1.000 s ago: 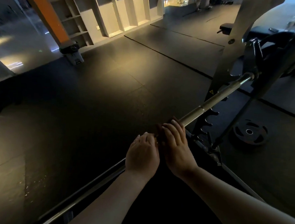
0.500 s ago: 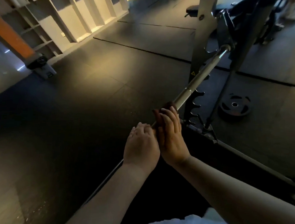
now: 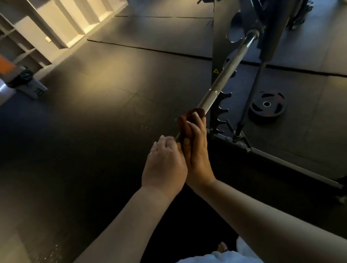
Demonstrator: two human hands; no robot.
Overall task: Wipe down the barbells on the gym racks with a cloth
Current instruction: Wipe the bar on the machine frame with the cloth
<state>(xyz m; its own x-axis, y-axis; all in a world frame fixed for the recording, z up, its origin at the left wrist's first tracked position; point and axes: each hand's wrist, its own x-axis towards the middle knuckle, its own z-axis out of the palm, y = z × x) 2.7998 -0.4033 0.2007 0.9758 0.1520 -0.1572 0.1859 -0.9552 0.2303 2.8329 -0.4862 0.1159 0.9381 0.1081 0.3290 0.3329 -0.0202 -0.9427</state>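
2 hands touching on the racked barbell (image 3: 227, 74). Right hand (image 3: 197, 152) grip curled round the dark red cloth (image 3: 184, 122), clamping it to the shaft, probably for all-round contact. Left hand (image 3: 165, 162) likely steadying; its grip unreadable.

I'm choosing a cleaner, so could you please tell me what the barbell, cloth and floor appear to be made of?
Barbell: likely polished or chromed steel, given its bright streaked highlights. Cloth: soft dark reddish fabric, bunched in folds; fibre unclear. Floor: probably matte black rubber tiles, with visible seams.
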